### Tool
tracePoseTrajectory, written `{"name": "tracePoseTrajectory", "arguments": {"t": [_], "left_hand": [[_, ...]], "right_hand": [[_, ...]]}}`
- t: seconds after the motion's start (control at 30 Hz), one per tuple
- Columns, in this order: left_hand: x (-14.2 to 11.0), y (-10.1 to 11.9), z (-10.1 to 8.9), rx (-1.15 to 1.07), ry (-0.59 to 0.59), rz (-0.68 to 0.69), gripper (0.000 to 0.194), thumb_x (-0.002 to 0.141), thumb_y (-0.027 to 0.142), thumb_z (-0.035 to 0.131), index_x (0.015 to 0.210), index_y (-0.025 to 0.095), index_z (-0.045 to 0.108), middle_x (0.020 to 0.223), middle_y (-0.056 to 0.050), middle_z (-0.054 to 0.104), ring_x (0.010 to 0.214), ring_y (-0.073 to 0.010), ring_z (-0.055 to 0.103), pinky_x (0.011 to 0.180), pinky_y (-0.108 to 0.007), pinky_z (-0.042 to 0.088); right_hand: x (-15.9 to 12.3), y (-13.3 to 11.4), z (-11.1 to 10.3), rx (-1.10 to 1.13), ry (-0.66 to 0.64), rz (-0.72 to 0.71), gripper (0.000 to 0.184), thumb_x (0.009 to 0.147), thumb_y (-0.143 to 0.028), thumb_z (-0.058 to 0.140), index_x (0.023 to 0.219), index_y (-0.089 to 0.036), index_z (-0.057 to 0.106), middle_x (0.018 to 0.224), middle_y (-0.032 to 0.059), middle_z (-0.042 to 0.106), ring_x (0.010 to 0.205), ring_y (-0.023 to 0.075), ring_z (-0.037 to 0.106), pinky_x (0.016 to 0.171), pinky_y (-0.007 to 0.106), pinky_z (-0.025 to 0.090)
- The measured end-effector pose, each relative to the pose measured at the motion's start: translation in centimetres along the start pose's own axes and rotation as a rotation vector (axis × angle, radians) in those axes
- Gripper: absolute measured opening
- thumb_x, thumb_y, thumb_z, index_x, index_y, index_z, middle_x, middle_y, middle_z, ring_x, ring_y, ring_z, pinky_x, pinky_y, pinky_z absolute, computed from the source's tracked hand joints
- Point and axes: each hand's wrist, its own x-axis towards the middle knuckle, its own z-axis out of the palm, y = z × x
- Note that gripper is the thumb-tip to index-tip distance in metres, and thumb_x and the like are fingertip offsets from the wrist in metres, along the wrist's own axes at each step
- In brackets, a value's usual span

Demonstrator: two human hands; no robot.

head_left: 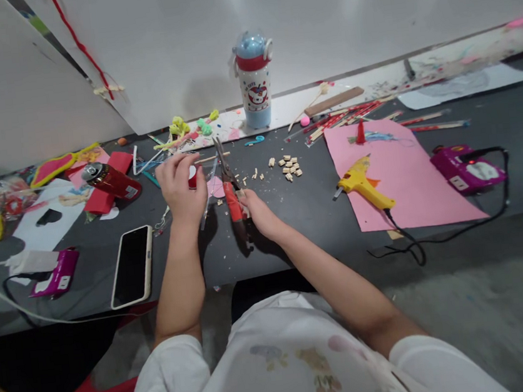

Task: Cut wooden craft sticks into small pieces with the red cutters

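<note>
My right hand [261, 212] is wrapped round the red handles of a pair of pliers [231, 193], whose metal jaws point away from me. Closed fingers on my left hand [181, 183] grip a thin wooden stick [207, 159] that reaches across to the jaws. A small red and white object [192, 177] shows by the left thumb; I cannot make out whether it is held. Short cut wooden pieces [290, 167] lie in a loose pile right of the pliers, with crumbs around them. Under the jaws is a pink round piece [216, 187].
A water bottle [255, 83] stands at the back. To the right, a yellow glue gun [364, 185] rests on pink paper [413, 204], its cord running to a purple power strip [469, 169]. Leftward are a phone [132, 267], a red can [112, 180] and another power strip [57, 272].
</note>
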Motion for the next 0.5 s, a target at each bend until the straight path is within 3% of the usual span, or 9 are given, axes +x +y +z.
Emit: {"name": "tracePoseTrajectory", "arguments": {"t": [0.1,0.2,0.3,0.5], "left_hand": [[0.2,-0.5,-0.2,0.024,-0.101,0.082,0.024,0.088,0.037,0.053,0.106,0.026,0.066,0.109,-0.007,0.066,0.109,-0.0235,0.055,0.1,-0.041,0.036],[0.1,-0.8,-0.1,0.011,-0.153,0.093,0.025,0.088,0.038,0.052,0.103,0.025,0.067,0.098,-0.006,0.069,0.099,-0.0227,0.058,0.093,-0.039,0.039],[0.0,-1.0,-0.2,0.009,-0.168,0.078,0.026,0.09,0.039,0.049,0.098,0.023,0.068,0.088,-0.006,0.07,0.087,-0.0204,0.06,0.084,-0.035,0.041],[0.2,-1.1,-0.5,-0.031,-0.163,0.073,0.028,0.09,0.044,0.049,0.092,0.023,0.069,0.08,-0.004,0.069,0.078,-0.0174,0.06,0.079,-0.033,0.042]], "right_hand": [[-0.2,-0.3,0.1,-0.015,0.024,0.041,0.02,0.082,-0.036,0.044,0.095,-0.021,0.048,0.085,0.0012,0.055,0.084,0.0185,0.054,0.078,0.033,0.043],[-0.8,-0.9,0.1,-0.036,-0.005,0.005,0.022,0.08,-0.04,0.046,0.092,-0.021,0.047,0.082,0.0003,0.054,0.082,0.0178,0.053,0.077,0.033,0.042],[-1.3,-1.3,0.0,-0.064,-0.038,-0.024,0.026,0.081,-0.045,0.046,0.092,-0.021,0.046,0.079,-0.0008,0.053,0.079,0.0166,0.052,0.076,0.032,0.04],[-1.7,-1.8,-0.1,-0.068,-0.052,-0.073,0.035,0.082,-0.051,0.049,0.099,-0.02,0.047,0.097,0.0029,0.059,0.096,0.0192,0.055,0.087,0.034,0.04]]}}
